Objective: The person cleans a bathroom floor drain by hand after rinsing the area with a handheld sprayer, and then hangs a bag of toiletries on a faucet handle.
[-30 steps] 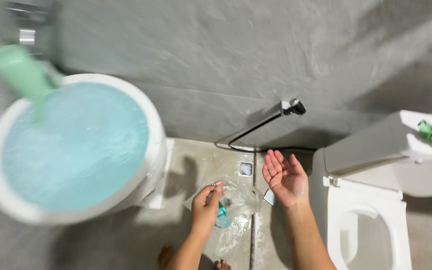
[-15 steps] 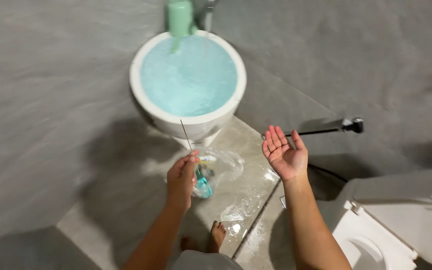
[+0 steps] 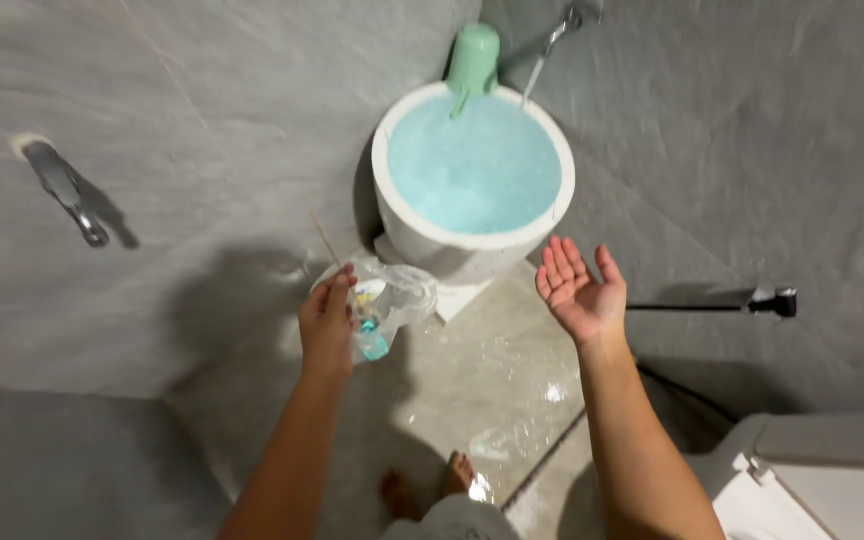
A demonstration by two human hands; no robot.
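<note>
— Clear crumpled plastic bag (image 3: 392, 300), thin film, with a small teal item inside: who has it?

— Item one. Left hand (image 3: 327, 325), grip pinched on the bag's upper edge together with a thin straw-coloured stick (image 3: 324, 238). Bag hangs just right of and below the fingers, over the wet grey concrete floor (image 3: 472, 400). Stick's long axis runs up and slightly left from the pinch, toward the grey wall.

— And the other hand?

— Item two. Right hand (image 3: 580, 292), palm up, fingers spread, holding nothing. It sits well apart from the bag, to the bag's right, so the left hand is the nearer by far.

— What stands around them?

— Item three. White round plastic bucket (image 3: 407, 225), full of pale blue water, just beyond the bag, between the two hands. Item four. Mint-green plastic dipper (image 3: 472, 58) at the bucket's far rim. Item five. Metal tap (image 3: 562, 25) above, a thin stream falling into the water. Item six. White toilet (image 3: 822, 480), lower right.
</note>
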